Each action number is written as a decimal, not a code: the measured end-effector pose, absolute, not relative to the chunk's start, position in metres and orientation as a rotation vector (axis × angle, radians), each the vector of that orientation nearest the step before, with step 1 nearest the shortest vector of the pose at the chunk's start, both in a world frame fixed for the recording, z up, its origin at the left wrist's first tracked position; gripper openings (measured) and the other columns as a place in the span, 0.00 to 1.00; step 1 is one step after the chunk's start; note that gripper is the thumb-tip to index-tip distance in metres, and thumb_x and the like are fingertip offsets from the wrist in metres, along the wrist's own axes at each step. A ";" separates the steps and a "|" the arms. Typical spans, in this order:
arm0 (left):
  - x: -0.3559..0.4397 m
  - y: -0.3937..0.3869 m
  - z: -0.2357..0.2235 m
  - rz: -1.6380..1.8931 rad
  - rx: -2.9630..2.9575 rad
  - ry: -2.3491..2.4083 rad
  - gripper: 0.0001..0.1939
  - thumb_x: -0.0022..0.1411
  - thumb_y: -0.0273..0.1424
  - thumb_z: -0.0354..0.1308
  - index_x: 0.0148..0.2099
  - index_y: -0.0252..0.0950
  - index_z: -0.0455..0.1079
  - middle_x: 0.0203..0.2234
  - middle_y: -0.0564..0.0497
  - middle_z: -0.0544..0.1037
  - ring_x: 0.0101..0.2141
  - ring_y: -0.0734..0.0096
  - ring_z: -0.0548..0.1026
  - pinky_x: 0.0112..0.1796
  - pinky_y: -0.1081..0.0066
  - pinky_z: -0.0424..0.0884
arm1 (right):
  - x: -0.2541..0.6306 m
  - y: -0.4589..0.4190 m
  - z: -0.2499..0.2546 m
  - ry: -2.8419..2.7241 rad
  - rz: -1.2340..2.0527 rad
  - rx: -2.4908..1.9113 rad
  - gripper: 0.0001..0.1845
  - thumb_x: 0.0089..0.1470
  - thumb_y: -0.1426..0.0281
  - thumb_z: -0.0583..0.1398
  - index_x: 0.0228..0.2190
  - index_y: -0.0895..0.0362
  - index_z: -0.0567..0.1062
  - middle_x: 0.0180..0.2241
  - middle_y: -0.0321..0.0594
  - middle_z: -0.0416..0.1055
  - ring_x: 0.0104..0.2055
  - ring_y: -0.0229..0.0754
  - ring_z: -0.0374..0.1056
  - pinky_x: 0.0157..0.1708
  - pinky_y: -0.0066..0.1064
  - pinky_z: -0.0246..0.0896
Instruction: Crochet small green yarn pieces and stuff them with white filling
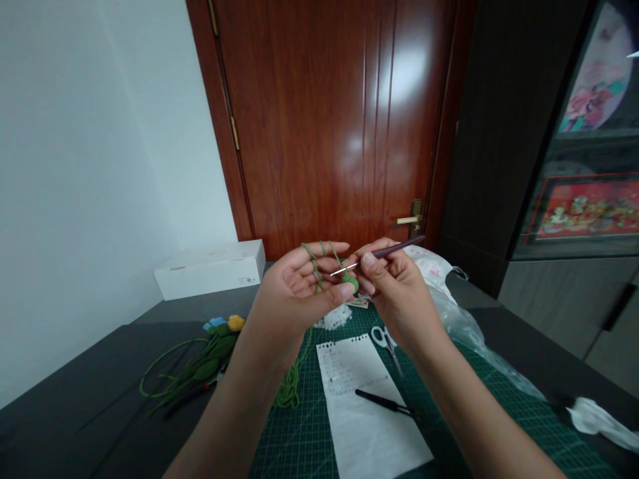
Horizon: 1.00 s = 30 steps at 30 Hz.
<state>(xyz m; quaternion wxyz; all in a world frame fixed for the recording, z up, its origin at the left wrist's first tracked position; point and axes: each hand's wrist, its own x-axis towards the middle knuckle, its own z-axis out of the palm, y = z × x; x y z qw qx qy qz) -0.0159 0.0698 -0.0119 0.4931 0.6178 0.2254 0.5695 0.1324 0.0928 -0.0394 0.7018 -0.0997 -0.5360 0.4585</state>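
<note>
Pinching green piece [351, 283] at thumb tip [345, 291], left hand [295, 293]; right hand [399, 285] beside, pinching hook [394, 249].

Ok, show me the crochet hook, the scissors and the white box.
Crochet hook [392, 249]: head view, on its dark handle.
Scissors [391, 348]: head view, where handles meet blades.
White box [210, 278]: head view, on its front face.

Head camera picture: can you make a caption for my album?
Left hand pinches a green crochet piece; right hand holds a hook above the cutting mat.
</note>
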 end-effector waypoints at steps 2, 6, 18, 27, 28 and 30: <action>-0.016 0.069 -0.011 1.385 1.506 0.552 0.26 0.49 0.23 0.75 0.51 0.33 0.76 0.40 0.45 0.85 0.41 0.62 0.83 0.43 0.66 0.80 | 0.132 0.094 -0.040 -1.176 1.027 -0.188 0.12 0.55 0.64 0.71 0.31 0.54 0.73 0.30 0.33 0.79 0.21 0.30 0.59 0.23 0.25 0.58; -0.016 0.067 -0.011 1.375 1.501 0.545 0.25 0.49 0.22 0.74 0.51 0.33 0.76 0.39 0.45 0.85 0.40 0.64 0.83 0.43 0.68 0.79 | 0.132 0.094 -0.040 -1.167 1.026 -0.147 0.12 0.54 0.65 0.71 0.32 0.55 0.73 0.32 0.34 0.81 0.21 0.29 0.60 0.23 0.24 0.58; -0.015 0.063 -0.010 1.385 1.484 0.566 0.25 0.51 0.23 0.73 0.53 0.33 0.75 0.41 0.44 0.84 0.42 0.64 0.82 0.43 0.67 0.79 | 0.131 0.090 -0.038 -1.167 0.973 -0.118 0.11 0.56 0.64 0.69 0.32 0.52 0.72 0.31 0.34 0.80 0.20 0.32 0.57 0.23 0.28 0.56; -0.016 0.062 -0.008 1.427 1.476 0.525 0.22 0.50 0.22 0.73 0.48 0.33 0.78 0.34 0.49 0.82 0.36 0.68 0.80 0.39 0.70 0.80 | 0.133 0.087 -0.037 -1.214 0.906 -0.083 0.12 0.60 0.63 0.66 0.33 0.50 0.68 0.33 0.34 0.81 0.21 0.33 0.56 0.25 0.30 0.57; -0.016 0.062 -0.007 1.436 1.479 0.525 0.21 0.50 0.22 0.73 0.48 0.33 0.78 0.33 0.50 0.82 0.36 0.69 0.80 0.39 0.71 0.80 | 0.133 0.087 -0.037 -1.222 0.897 -0.076 0.11 0.61 0.63 0.66 0.33 0.50 0.68 0.33 0.35 0.81 0.21 0.33 0.56 0.26 0.30 0.56; -0.016 0.061 -0.007 1.443 1.481 0.528 0.20 0.50 0.21 0.73 0.47 0.33 0.78 0.33 0.50 0.82 0.36 0.69 0.80 0.38 0.71 0.79 | 0.133 0.086 -0.036 -1.230 0.884 -0.070 0.11 0.61 0.63 0.65 0.33 0.50 0.67 0.33 0.35 0.81 0.21 0.33 0.56 0.26 0.30 0.54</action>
